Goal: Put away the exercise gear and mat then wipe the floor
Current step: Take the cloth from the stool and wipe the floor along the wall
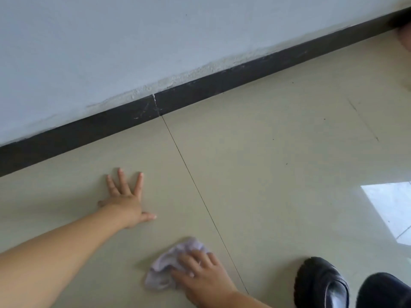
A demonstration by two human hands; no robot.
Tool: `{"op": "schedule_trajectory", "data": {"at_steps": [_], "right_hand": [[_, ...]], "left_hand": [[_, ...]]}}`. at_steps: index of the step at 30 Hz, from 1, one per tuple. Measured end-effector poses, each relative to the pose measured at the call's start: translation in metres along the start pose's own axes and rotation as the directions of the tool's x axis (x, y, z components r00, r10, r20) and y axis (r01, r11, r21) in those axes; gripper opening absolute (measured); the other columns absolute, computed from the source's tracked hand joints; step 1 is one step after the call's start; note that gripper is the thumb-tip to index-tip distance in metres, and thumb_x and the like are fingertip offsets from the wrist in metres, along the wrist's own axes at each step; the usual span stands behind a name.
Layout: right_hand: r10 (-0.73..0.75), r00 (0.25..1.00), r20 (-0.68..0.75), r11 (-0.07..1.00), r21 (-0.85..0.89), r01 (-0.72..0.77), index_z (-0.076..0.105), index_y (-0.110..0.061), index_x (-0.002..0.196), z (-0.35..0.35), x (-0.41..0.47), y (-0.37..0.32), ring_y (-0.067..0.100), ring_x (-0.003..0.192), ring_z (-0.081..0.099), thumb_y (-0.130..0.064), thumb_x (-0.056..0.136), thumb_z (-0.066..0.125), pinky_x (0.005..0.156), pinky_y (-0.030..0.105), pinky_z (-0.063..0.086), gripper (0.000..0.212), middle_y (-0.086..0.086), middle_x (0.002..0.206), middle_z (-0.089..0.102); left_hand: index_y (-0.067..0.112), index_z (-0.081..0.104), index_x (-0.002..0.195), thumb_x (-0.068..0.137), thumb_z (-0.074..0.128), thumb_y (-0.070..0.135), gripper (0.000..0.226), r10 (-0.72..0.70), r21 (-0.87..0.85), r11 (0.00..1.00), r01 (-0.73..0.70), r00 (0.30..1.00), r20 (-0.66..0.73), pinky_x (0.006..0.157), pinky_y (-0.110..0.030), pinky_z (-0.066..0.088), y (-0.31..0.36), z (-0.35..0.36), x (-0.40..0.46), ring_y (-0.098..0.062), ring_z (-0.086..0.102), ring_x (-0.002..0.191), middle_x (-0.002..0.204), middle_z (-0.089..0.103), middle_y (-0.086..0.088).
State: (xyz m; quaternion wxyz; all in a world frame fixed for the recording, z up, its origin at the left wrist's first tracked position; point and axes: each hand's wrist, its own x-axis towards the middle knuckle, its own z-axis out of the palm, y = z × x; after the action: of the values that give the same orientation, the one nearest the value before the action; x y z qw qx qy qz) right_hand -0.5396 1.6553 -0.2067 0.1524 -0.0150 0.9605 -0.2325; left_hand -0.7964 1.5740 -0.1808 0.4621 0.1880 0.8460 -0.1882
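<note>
A crumpled pale lilac cloth [171, 265] lies on the beige tiled floor [266, 163] near the bottom middle. My right hand [200, 277] presses down on the cloth's right part with fingers spread over it and slightly bent. Further left and nearer the wall, my left hand [126, 201] rests flat on the floor, fingers straight and splayed, holding nothing. No exercise gear or mat is in view.
A dark skirting board [200, 87] runs along the base of a pale grey wall [133, 41]. A thin tile joint [195, 185] crosses the floor. A black shoe [320, 283] and dark trouser leg [384, 292] sit at the bottom right. A bright window reflection [393, 210] lies at the right.
</note>
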Motion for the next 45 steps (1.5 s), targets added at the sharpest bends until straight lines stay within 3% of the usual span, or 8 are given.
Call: {"op": "schedule_trajectory", "data": {"at_steps": [4,7,11,16,25,28,37,45], "right_hand": [[-0.138,0.990,-0.039,0.969,-0.211,0.127,0.057,-0.037,0.119,-0.019,0.054,0.050,0.023,0.098,0.056,-0.031,0.080,0.053,0.086,0.034,0.037,0.040,-0.003,0.118,0.055],[0.256,0.938,-0.234,0.933,-0.194,-0.304,0.046,-0.026,0.134,-0.070,0.111,0.099,0.031,0.123,0.050,-0.025,0.087,0.032,0.100,0.037,0.029,0.049,0.011,0.137,0.047],[0.600,0.792,-0.109,0.766,-0.205,-0.609,0.016,-0.011,0.148,-0.122,0.124,0.160,0.030,0.145,-0.001,-0.017,0.095,0.031,0.118,0.044,0.008,0.055,0.016,0.156,0.000],[0.566,0.814,-0.127,0.804,-0.135,-0.580,0.025,-0.006,0.147,-0.065,0.071,0.121,0.039,0.143,0.013,-0.026,0.090,0.031,0.113,0.054,0.023,0.060,0.024,0.153,0.018],[-0.059,0.995,0.083,0.985,-0.159,0.072,0.039,-0.035,0.137,0.022,0.001,0.007,0.017,0.136,0.040,-0.028,0.078,0.042,0.109,0.038,0.037,0.060,0.000,0.148,0.041],[0.125,0.992,0.030,0.984,-0.132,-0.120,0.034,-0.026,0.140,-0.012,0.017,0.059,0.026,0.134,0.044,-0.018,0.080,0.039,0.103,0.046,0.043,0.061,0.008,0.146,0.044],[0.648,0.761,0.031,0.761,0.002,-0.649,0.001,-0.033,0.152,-0.127,0.100,0.159,0.026,0.145,-0.018,-0.013,0.099,0.032,0.118,0.039,-0.005,0.065,0.007,0.158,-0.019],[0.219,0.976,0.012,0.967,-0.138,-0.216,0.023,-0.031,0.148,-0.107,0.219,0.057,0.025,0.147,-0.005,0.000,0.084,0.045,0.118,0.038,-0.001,0.075,0.005,0.160,-0.004]], "left_hand": [[0.022,-0.041,0.136,0.078,0.046,0.075,0.117,0.018,0.007,1.000,-0.018,1.000,-0.004,0.112,-0.061,0.017,-0.003,0.001,0.004,-0.055,-0.028,0.132,0.141,-0.043,-0.028],[0.022,-0.039,0.137,0.082,0.046,0.071,0.113,0.025,0.010,1.000,-0.025,1.000,-0.001,0.114,-0.059,0.011,-0.005,0.001,0.006,-0.056,-0.027,0.132,0.142,-0.041,-0.028],[0.020,-0.038,0.139,0.082,0.044,0.072,0.112,0.059,0.014,0.998,-0.059,0.998,-0.015,0.114,-0.061,0.004,-0.010,0.006,0.013,-0.059,-0.028,0.129,0.141,-0.040,-0.032],[0.024,-0.041,0.136,0.080,0.045,0.073,0.113,0.021,0.000,1.000,-0.021,0.999,-0.027,0.113,-0.061,0.015,-0.009,0.009,0.020,-0.055,-0.029,0.131,0.140,-0.044,-0.028],[0.025,-0.038,0.138,0.078,0.045,0.075,0.114,0.084,0.015,0.996,-0.083,0.993,-0.083,0.112,-0.062,0.016,-0.015,0.013,0.022,-0.055,-0.026,0.133,0.143,-0.040,-0.028],[0.027,-0.037,0.139,0.079,0.047,0.073,0.113,0.095,0.017,0.995,-0.094,0.991,-0.091,0.112,-0.061,0.017,-0.015,0.013,0.020,-0.054,-0.025,0.134,0.145,-0.038,-0.027],[0.029,-0.030,0.143,0.083,0.049,0.067,0.106,0.123,-0.012,0.992,-0.126,0.984,-0.131,0.112,-0.059,0.022,-0.017,0.014,0.016,-0.051,-0.024,0.137,0.146,-0.039,-0.022],[0.036,-0.027,0.144,0.082,0.056,0.062,0.107,0.050,-0.037,0.998,-0.056,0.988,-0.144,0.105,-0.058,0.032,-0.009,0.010,0.006,-0.041,-0.024,0.140,0.149,-0.038,-0.013]]}}
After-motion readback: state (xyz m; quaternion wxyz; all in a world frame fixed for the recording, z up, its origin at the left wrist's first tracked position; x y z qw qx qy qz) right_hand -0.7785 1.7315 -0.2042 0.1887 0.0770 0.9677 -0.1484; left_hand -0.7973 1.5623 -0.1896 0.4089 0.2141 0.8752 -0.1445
